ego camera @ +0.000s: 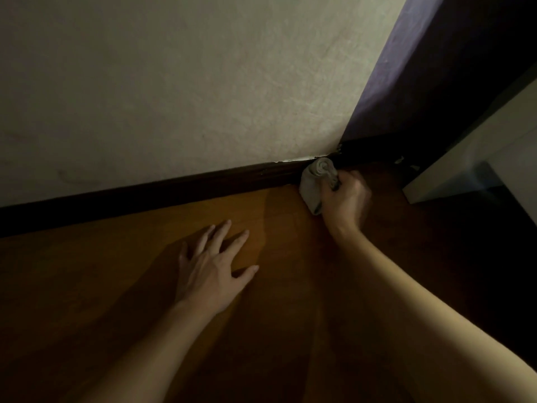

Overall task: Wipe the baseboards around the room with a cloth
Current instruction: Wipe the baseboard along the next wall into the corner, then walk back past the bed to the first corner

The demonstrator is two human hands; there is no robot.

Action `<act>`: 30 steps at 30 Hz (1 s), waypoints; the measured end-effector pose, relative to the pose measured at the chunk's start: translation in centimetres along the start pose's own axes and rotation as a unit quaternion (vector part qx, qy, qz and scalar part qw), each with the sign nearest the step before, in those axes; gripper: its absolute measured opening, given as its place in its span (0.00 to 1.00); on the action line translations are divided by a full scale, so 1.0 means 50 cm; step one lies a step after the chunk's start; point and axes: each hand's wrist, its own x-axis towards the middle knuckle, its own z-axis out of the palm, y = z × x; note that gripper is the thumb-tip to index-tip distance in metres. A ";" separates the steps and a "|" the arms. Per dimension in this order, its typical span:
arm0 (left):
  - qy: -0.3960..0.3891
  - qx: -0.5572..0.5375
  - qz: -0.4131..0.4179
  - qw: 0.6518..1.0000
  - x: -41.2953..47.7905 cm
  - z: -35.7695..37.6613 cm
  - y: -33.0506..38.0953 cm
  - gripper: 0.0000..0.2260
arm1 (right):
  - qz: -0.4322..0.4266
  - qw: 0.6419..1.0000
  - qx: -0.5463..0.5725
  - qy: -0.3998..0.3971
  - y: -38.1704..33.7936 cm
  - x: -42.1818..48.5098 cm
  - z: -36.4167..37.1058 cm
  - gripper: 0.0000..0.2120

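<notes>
Right hand (344,196): fingers curled tightly round a bunched grey cloth (315,184), gripping it. The cloth is pressed into the room corner, its rolled upper end against the dark baseboard (174,189) where that board meets the second, darker run of baseboard under the purple wall (406,74). The lower end of the cloth hangs down to the wooden floor (116,286), beside the hand.

Left hand (210,271): open, palm down, fingers spread and straight, resting flat on the floor well short of the baseboard and apart from the cloth. It holds nothing.

Cream wall (174,82): textured surface; at its bottom edge, just above the cloth, a strip of pale covering is chipped or peeling along the top of the baseboard.

Right of the corner, a pale panel of furniture (479,146) stands on the floor, near the right hand but not touching it. Lighting is dim; the area under the panel is too dark to read.
</notes>
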 end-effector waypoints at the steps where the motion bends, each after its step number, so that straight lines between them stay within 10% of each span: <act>1: 0.006 -0.001 0.005 1.000 -0.002 -0.001 -0.005 0.33 | 0.004 1.000 -0.002 -0.001 0.005 0.007 -0.003 0.10; 10: 0.065 -0.029 -0.013 0.997 -0.057 0.000 -0.043 0.33 | 0.213 0.972 0.090 0.039 0.054 0.066 -0.053 0.18; 17: 0.118 -0.039 -0.019 0.992 -0.087 -0.090 -0.037 0.30 | 0.325 0.817 0.470 -0.075 -0.073 -0.089 -0.066 0.22; 30: 0.205 -0.019 0.011 0.979 -0.397 -0.619 0.015 0.29 | 0.210 0.868 0.382 -0.239 -0.563 -0.198 -0.532 0.06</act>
